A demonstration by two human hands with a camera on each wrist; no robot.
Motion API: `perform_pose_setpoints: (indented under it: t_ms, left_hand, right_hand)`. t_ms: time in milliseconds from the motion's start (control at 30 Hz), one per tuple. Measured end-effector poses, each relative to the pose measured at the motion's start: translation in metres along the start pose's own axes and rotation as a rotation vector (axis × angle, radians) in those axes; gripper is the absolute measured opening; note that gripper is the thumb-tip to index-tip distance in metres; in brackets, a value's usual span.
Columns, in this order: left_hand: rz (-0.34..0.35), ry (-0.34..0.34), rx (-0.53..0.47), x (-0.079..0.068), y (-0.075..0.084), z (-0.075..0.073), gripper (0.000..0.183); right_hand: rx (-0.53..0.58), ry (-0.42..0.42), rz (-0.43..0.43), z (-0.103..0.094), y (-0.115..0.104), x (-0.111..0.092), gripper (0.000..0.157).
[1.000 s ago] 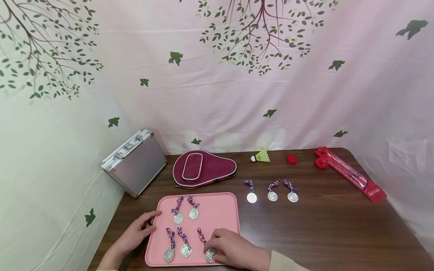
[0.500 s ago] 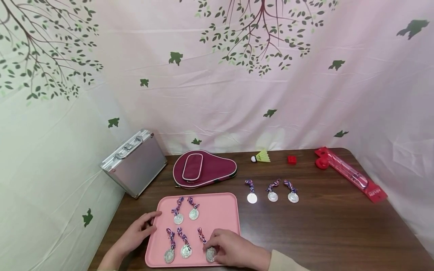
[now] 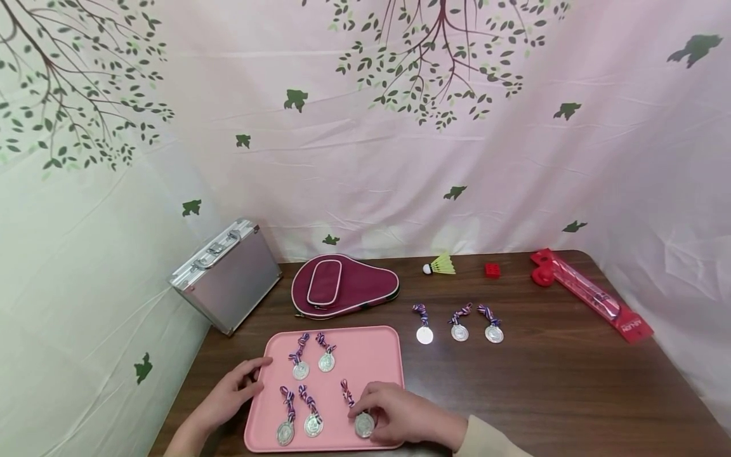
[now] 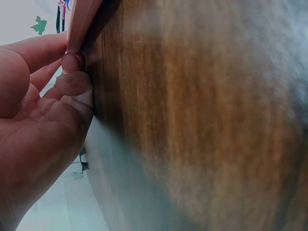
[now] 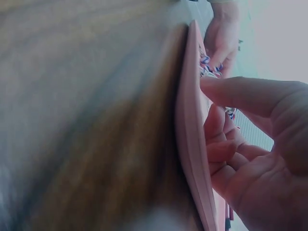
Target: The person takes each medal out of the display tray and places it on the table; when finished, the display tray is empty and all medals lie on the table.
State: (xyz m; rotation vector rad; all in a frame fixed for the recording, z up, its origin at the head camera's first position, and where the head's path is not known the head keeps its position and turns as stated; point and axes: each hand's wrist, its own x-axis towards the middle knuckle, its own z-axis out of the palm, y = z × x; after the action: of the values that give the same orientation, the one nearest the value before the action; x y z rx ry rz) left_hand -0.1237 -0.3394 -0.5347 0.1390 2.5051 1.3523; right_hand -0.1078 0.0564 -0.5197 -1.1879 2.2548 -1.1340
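Observation:
In the head view my right hand [image 3: 402, 412] pinches the disc of a silver medal [image 3: 364, 425] near the front right of the pink tray [image 3: 365, 355]. The medal's knotted striped ribbon [image 3: 347, 392] points away from me. At the tray's left rim my left hand [image 3: 231, 393] grips the edge; in the left wrist view its fingers [image 4: 72, 84] bend against the rim. Several other medals lie flat on the tray, two at the back [image 3: 326, 362] and two at the front left [image 3: 313, 424]. The medal is mostly hidden behind the fingers in the right wrist view.
Three more medals [image 3: 459, 332] lie in a row on the brown table [image 3: 531, 381], right of the tray. Behind stand a silver case [image 3: 234, 279], a maroon paddle bag [image 3: 354, 285], a yellow shuttlecock [image 3: 441, 263], a red block [image 3: 492, 270] and a red package [image 3: 588, 292].
My right hand has shifted slightly right and away from me, and the medal in its fingers has moved with it. The left hand has stayed at the tray's edge.

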Motion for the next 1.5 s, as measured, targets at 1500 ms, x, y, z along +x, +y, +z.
perform_pose_setpoints:
  t_ms: [1500]
  left_hand:
    - [0.003,-0.011,-0.007,-0.001,0.003,0.0,0.042]
  right_hand:
    - [-0.396,0.432,0.451,-0.191,0.158,-0.204,0.048]
